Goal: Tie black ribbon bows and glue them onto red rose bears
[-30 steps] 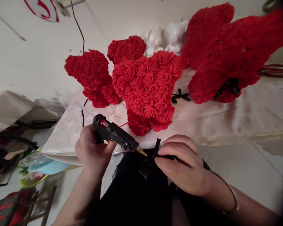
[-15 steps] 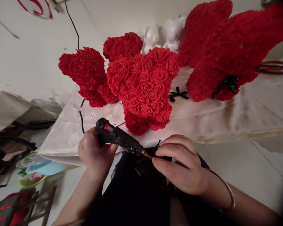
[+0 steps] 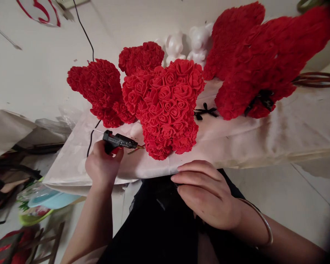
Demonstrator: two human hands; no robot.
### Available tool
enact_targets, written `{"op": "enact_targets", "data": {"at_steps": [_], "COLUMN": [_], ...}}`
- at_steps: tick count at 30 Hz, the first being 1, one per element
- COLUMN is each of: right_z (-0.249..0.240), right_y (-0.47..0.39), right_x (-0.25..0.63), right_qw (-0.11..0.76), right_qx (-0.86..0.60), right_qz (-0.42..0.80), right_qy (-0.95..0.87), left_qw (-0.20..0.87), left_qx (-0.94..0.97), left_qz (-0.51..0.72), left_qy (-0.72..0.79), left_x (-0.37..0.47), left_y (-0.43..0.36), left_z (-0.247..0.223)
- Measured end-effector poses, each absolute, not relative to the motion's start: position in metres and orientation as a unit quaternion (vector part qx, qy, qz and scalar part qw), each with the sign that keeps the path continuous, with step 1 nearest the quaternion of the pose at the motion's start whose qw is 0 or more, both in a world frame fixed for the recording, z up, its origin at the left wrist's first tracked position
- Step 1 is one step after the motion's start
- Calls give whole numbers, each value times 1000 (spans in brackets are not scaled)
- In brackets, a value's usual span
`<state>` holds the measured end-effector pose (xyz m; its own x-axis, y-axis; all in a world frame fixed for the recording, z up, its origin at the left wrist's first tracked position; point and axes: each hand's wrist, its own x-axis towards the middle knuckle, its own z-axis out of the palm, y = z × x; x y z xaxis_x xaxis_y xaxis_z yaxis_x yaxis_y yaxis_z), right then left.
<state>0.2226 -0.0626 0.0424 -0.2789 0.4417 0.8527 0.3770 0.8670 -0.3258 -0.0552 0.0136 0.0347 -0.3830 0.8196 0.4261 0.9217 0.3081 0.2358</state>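
Observation:
My left hand (image 3: 103,163) is wrapped round the handle of a black hot glue gun (image 3: 119,140), just over the left part of the table. A clear glue stick pokes from its rear, and the nozzle points right, close to the foot of the middle red rose bear (image 3: 167,106). Above my dark-clothed lap, the fingers of my right hand (image 3: 206,192) pinch a small black ribbon (image 3: 175,185), mostly hidden by the fingertips. On the cloth beside the middle bear lies a black ribbon bow (image 3: 205,111).
More red rose bears stand left (image 3: 99,91) and right (image 3: 264,62); one at right wears a black ribbon. White bear forms (image 3: 199,42) are against the wall. A black cord (image 3: 90,141) runs behind the glue gun. A blue basin (image 3: 53,200) is beyond the table's left end.
My left hand has drawn the glue gun left and away from my right hand, over to the table. My right hand has stayed nearly in place, still pinching the black ribbon.

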Motion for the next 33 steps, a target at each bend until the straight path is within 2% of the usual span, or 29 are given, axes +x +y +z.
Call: {"op": "enact_targets", "data": {"at_steps": [6, 11, 16, 19, 21, 24, 30, 33], "right_z": [39, 36, 35, 37, 38, 39, 42, 39], "right_y": [-61, -59, -58, -57, -58, -58, -60, -56], "right_x": [220, 218, 215, 211, 209, 208, 215, 223], "right_qw": [532, 520, 509, 501, 503, 515, 541, 554], "right_qx": [-273, -292, -281, -281, -285, -294, -313, -347], "right_qz": [60, 82, 90, 86, 89, 110, 152, 123], "right_qy": [-799, -798, -808, -814, -811, -798, -765, -747], "left_qw": [103, 92, 131, 19, -38, -62, -60, -61], "left_qx": [-557, -585, -634, -744, -838, -895, -878, -861], "left_qz": [-122, -107, -228, -304, -304, -298, -355, -372], "left_qy": [-815, -799, -727, -595, -451, -327, -315, -342], "left_x": [-75, -82, -70, -43, -20, 10, 34, 36], "left_y": [38, 40, 10, -24, -45, -60, -49, -43], "left_z": [23, 22, 46, 75, 92, 98, 79, 75]}}
